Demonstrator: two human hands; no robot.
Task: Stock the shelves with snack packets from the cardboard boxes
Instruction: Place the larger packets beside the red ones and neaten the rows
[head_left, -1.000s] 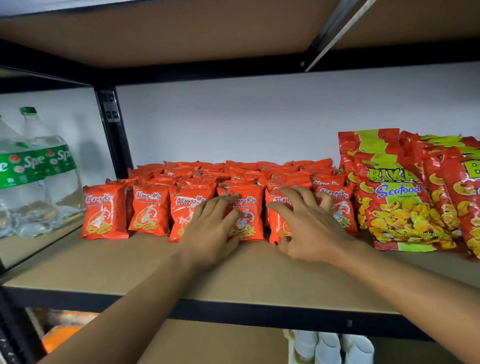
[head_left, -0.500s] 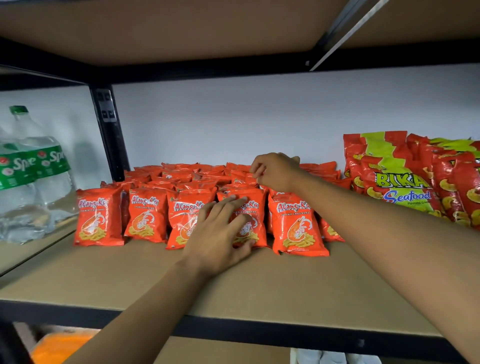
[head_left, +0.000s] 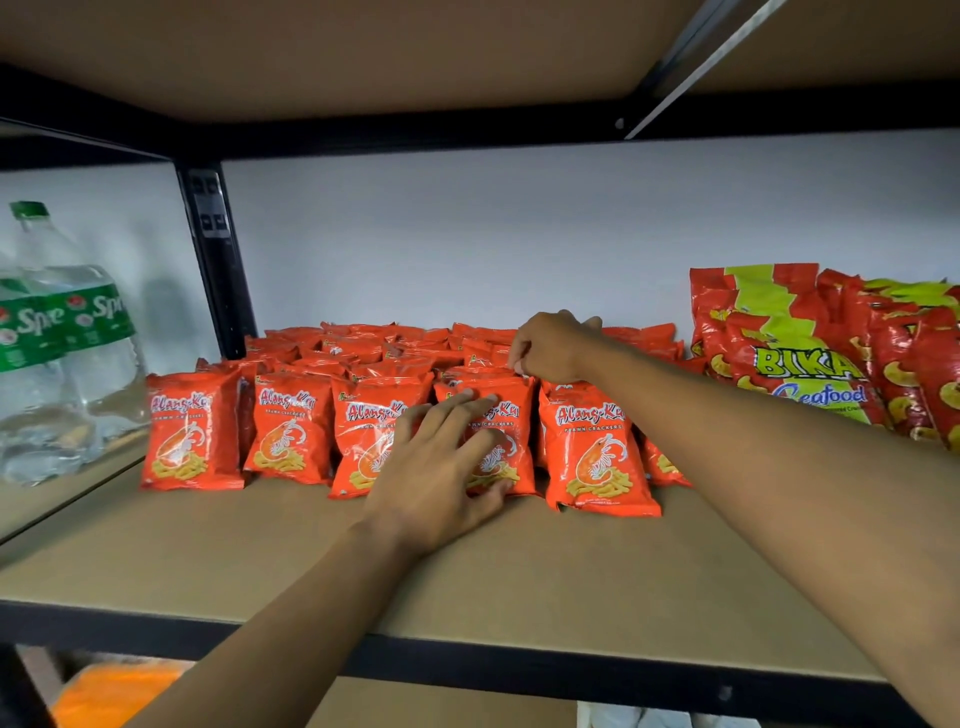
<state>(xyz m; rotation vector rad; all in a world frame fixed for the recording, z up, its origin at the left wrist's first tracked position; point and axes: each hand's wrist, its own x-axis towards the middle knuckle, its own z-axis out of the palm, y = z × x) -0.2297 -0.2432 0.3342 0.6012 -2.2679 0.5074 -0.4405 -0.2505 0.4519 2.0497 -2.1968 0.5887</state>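
At the far left stand clear plastic bottles with green labels (head_left: 67, 338), beyond the black metal upright (head_left: 213, 260), untouched. On the brown board shelf (head_left: 519, 571) the small orange-red prawn-cracker packets (head_left: 192, 431) stand in rows, front row upright and facing out. The left hand (head_left: 441, 478) has stayed where it was a second ago, fingers straight and spread flat against the face of the fourth front packet (head_left: 511, 410). The right hand (head_left: 550, 345) has left the front row and now reaches over it, fingers curled with the tips meeting at a packet's top edge, apparently pinching it (that same packet or the one just behind; the knuckles hide which). This looks like tidying stock already placed, not adding more. To the right, large red and yellow-green seafood snack bags (head_left: 789, 338) lean against the wall.
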